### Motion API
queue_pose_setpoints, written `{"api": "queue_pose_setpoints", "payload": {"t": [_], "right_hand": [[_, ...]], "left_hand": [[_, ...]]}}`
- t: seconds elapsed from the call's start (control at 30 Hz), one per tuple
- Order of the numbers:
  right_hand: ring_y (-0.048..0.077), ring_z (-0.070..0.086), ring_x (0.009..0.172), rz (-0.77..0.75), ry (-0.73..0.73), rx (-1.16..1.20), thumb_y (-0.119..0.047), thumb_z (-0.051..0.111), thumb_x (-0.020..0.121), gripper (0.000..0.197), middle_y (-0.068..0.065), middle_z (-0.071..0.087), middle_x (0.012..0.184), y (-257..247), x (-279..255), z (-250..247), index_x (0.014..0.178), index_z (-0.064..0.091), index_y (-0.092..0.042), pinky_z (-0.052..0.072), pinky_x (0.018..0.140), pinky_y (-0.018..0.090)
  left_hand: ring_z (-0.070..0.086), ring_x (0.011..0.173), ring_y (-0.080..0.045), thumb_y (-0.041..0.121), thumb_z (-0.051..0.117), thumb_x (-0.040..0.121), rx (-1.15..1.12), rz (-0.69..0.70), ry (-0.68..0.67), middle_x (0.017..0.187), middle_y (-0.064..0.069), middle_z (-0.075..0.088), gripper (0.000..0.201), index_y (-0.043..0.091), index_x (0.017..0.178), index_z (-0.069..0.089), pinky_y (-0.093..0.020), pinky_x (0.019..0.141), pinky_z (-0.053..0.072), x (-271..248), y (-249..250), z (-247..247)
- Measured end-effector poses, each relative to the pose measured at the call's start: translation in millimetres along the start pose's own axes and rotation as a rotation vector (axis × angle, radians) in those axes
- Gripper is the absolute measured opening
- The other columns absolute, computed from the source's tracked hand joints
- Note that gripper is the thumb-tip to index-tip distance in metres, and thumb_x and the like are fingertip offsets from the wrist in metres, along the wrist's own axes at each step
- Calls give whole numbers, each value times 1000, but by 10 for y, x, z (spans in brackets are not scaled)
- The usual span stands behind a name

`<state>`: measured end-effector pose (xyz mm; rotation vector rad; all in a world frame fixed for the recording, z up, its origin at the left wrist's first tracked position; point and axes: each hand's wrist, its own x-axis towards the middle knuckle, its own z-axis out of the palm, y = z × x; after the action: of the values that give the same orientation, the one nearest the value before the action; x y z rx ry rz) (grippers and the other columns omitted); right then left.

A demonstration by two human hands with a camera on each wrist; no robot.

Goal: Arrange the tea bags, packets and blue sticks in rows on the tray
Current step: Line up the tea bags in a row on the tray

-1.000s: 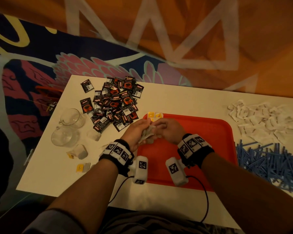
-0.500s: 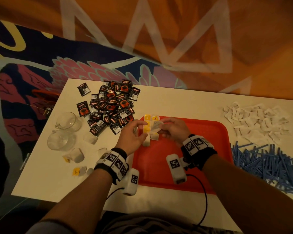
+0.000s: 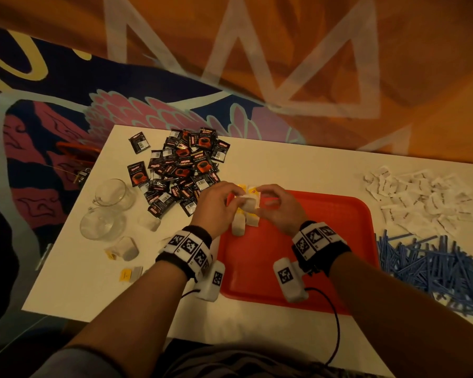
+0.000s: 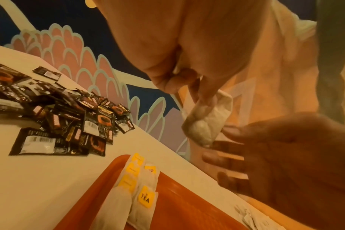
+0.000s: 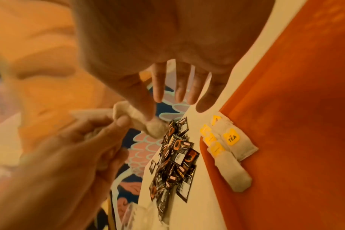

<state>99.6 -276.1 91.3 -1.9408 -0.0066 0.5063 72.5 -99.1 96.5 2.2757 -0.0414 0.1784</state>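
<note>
My left hand (image 3: 219, 204) pinches a white tea bag (image 3: 247, 201) in the air above the far left corner of the red tray (image 3: 311, 241). In the left wrist view the tea bag (image 4: 205, 123) hangs from my fingertips. My right hand (image 3: 276, 207) faces it, fingers spread straight, and in the right wrist view its thumb lies on the tea bag (image 5: 150, 126). Several tea bags with yellow tags (image 3: 240, 227) (image 5: 232, 140) (image 4: 144, 196) lie side by side in that tray corner. Black packets (image 3: 180, 170) are heaped on the table, left of the tray.
White packets (image 3: 418, 197) are scattered at the far right, with a heap of blue sticks (image 3: 434, 263) in front of them. Two glass cups (image 3: 112, 192) (image 3: 101, 225) stand at the left. Loose tea bags (image 3: 126, 246) (image 3: 150, 223) lie near them.
Both hands have moved away from me, from the tray's left side to its far left corner. The tea bag went with them, and the right hand's fingers have straightened.
</note>
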Motion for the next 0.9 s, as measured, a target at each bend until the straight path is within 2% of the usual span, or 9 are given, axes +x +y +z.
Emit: {"api": "queue_pose_setpoints", "payload": {"t": [0.1,0.17,0.27,0.33,0.47,0.57,0.67,0.77,0.9], "right_hand": [[10,59,99,-181,-47,-135,-24,78,80,32,-4,65,113,-67,-37,33,111,69,-22,49,83,28],[8,60,76,-200,-24,-122,-23,73,85,8,-2,70,85,-113,-29,59,89,75,-16,47,68,28],[0,46,48,-190,-4,-111,-23,72,86,16,-10,55,54,-72,-15,87,71,72,-18,33,50,16],[-3,52,55,-191,-57,-92,-26,76,83,9,-10,62,63,-33,-4,97,78,74,-18,39,55,16],[2,66,91,-246,-25,24,-24,78,80,23,-9,72,98,-50,9,107,102,71,-25,50,80,15],[3,63,73,-261,18,47,-19,76,82,3,-7,71,79,-63,35,109,84,74,-20,47,72,19],[-5,55,57,-188,-17,-18,-19,76,84,19,-16,63,60,17,45,123,67,68,-26,39,58,13],[-6,54,55,-126,-33,0,-24,77,82,9,-12,64,65,101,44,151,76,74,-19,37,54,12],[-5,52,53,14,10,-85,-31,77,81,24,-10,62,71,219,88,170,95,76,-11,35,47,7]], "left_hand": [[50,62,4,16,74,87,-9,-20,-61,76,10,62,3,13,88,74,-6,58,32,45,65,6],[53,65,1,18,74,88,-89,-72,-55,76,13,63,4,17,84,73,-9,62,37,80,108,0],[60,74,-3,14,71,90,-198,-139,-6,78,13,66,14,24,80,69,-11,70,44,121,129,-24],[57,71,1,14,69,91,-194,-148,3,76,13,65,17,25,79,66,-10,67,42,116,111,-31],[57,71,-1,14,69,91,-183,-157,-25,75,10,64,16,25,80,66,-11,66,42,68,68,-26],[59,76,-8,13,69,91,-198,-171,-32,78,8,65,15,24,81,67,-15,70,44,65,51,-34],[59,79,-12,11,68,92,-229,-216,-9,79,12,64,15,22,81,66,-23,76,46,86,18,-29],[59,78,-13,12,68,92,-224,-248,-7,78,12,63,16,22,80,65,-28,76,47,72,-28,11],[57,74,-1,18,69,92,-204,-327,-4,78,11,63,12,20,80,67,-17,69,41,11,-95,90]]}}
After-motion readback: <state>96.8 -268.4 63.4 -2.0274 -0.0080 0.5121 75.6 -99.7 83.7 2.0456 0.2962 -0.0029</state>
